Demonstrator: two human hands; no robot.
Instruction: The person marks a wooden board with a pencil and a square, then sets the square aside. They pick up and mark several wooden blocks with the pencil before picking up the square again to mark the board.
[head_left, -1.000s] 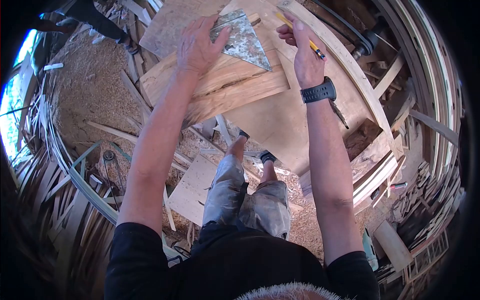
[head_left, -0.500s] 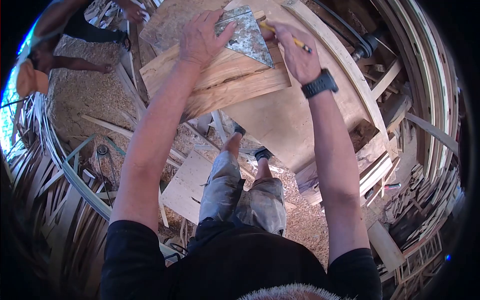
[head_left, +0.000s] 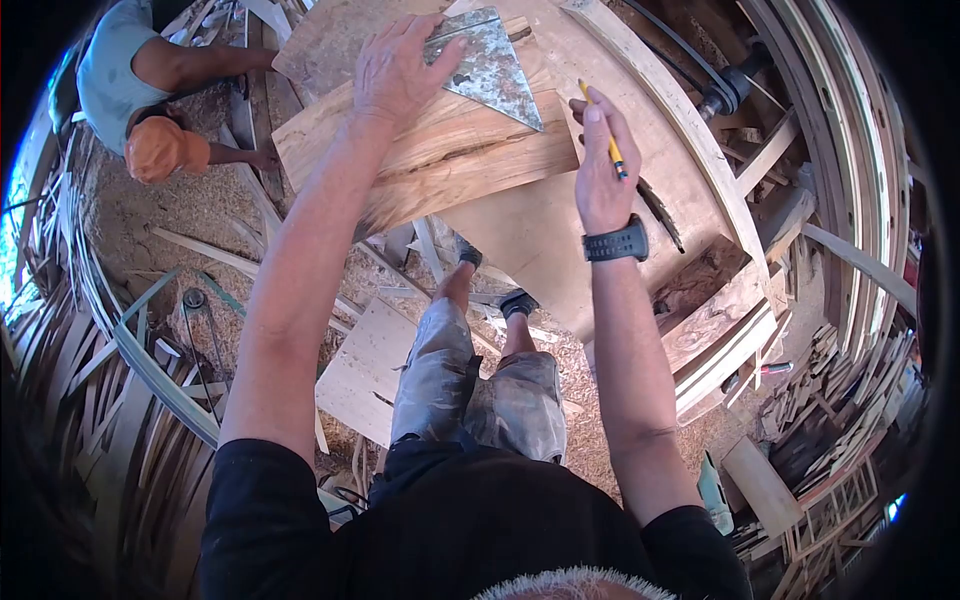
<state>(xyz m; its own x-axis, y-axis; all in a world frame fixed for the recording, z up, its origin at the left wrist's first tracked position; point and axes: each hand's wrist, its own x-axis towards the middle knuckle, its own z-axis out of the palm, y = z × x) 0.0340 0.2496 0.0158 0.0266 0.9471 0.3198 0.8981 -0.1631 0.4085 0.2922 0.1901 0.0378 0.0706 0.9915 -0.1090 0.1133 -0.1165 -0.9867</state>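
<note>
A wooden board with a dark crack along its grain lies on the wide sheet at the top of the head view. On it rests a speckled metal set square. My left hand lies over the board and the square's left part, fingers stretched out, thumb apart on the metal. To the right of the board, my right hand holds a yellow pencil between thumb and fingers, its lower end towards my wrist. The pencil is apart from both board and square.
The broad sheet carries a dark slim piece and a brown wood block. A curved wooden strip borders it. At upper left a person in an orange cap bends low. Wood offcuts lie at right.
My right hand has drawn back from the square, towards me, with the pencil still in it. My left hand stays on the square. The other person has moved further into view.
</note>
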